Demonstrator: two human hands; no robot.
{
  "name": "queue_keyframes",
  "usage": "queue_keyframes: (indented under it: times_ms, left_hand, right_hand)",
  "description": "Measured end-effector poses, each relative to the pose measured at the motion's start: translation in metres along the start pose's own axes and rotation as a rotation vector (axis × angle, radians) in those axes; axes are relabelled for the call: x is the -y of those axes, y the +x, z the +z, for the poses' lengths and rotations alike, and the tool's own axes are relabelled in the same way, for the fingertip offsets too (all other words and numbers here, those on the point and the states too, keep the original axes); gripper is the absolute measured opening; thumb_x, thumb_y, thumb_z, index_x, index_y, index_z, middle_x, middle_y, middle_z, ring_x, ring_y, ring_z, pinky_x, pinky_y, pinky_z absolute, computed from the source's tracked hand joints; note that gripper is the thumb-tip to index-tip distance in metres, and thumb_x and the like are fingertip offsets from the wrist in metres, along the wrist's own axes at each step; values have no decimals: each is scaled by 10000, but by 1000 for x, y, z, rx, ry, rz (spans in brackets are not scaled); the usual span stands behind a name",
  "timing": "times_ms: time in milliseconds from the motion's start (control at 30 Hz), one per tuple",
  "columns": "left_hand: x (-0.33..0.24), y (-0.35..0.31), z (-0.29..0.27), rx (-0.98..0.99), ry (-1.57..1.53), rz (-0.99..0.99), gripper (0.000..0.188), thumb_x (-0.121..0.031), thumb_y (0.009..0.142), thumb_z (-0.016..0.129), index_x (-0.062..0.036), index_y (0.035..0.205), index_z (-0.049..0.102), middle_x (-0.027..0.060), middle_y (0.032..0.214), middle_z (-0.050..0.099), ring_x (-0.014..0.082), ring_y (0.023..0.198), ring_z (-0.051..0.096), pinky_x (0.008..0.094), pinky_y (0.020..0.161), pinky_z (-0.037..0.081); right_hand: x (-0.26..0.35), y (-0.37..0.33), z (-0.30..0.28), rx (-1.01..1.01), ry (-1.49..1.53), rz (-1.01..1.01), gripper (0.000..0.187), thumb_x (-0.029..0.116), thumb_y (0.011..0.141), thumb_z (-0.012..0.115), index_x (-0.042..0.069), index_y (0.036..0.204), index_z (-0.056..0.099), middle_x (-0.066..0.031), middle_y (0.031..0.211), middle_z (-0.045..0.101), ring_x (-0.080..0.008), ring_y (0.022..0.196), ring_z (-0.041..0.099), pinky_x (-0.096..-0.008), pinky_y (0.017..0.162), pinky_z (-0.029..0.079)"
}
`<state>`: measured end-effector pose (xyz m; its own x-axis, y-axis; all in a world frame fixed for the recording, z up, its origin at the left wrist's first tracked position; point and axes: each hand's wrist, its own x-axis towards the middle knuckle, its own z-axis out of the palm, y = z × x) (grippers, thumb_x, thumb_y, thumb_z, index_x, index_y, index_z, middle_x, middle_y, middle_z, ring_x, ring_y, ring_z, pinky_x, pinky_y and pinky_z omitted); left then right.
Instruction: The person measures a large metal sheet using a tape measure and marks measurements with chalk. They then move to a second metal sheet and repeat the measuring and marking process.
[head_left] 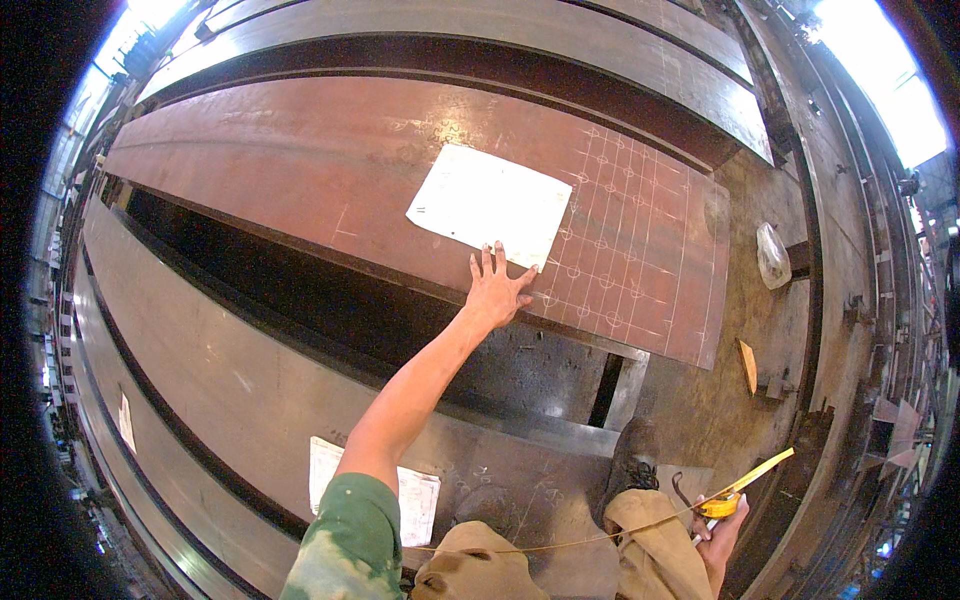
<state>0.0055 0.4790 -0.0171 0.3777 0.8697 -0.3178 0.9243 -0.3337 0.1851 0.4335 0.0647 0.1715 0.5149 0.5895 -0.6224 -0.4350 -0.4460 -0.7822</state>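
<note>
My left hand point(493, 292) reaches forward with its fingers spread, the fingertips on the lower edge of a white paper sheet point(490, 200). The sheet lies flat on a reddish-brown steel beam point(280, 150). To the right of the paper, the steel carries a grid of pale marked lines with small circles point(625, 245). At the lower right, my right hand point(722, 540) is closed round a yellow tape measure point(718, 506), whose yellow blade sticks out up and to the right. Something thin and white also shows by its fingers; its kind is unclear.
Grey steel beams point(230, 340) run alongside, with dark gaps between them. Another set of papers point(418, 505) lies below my left forearm. On the floor at right are a clear plastic item point(772, 256) and a yellowish wedge-shaped piece point(748, 366). My dark boot point(633, 455) rests near a beam end.
</note>
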Motion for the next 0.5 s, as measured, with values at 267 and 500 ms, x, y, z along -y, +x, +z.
queue_keyframes:
  times_ms: [267,500]
  left_hand:
    - [-2,-1,-3,-24,-34,1,617,-527,973,529,-412,1540,314,365,1590,66,570,1465,77,699,1153,118]
    - [3,-6,-2,-31,-42,-13,622,-519,966,547,-413,1537,324,363,1591,74,558,1473,68,698,1155,104]
  right_hand:
    - [10,6,18,-83,181,179,492,637,997,384,178,1148,476,-95,920,606,-200,775,655,-222,324,318]
    - [11,5,29,-73,168,152,440,586,1005,423,188,1186,475,-77,970,595,-202,762,653,-214,318,334]
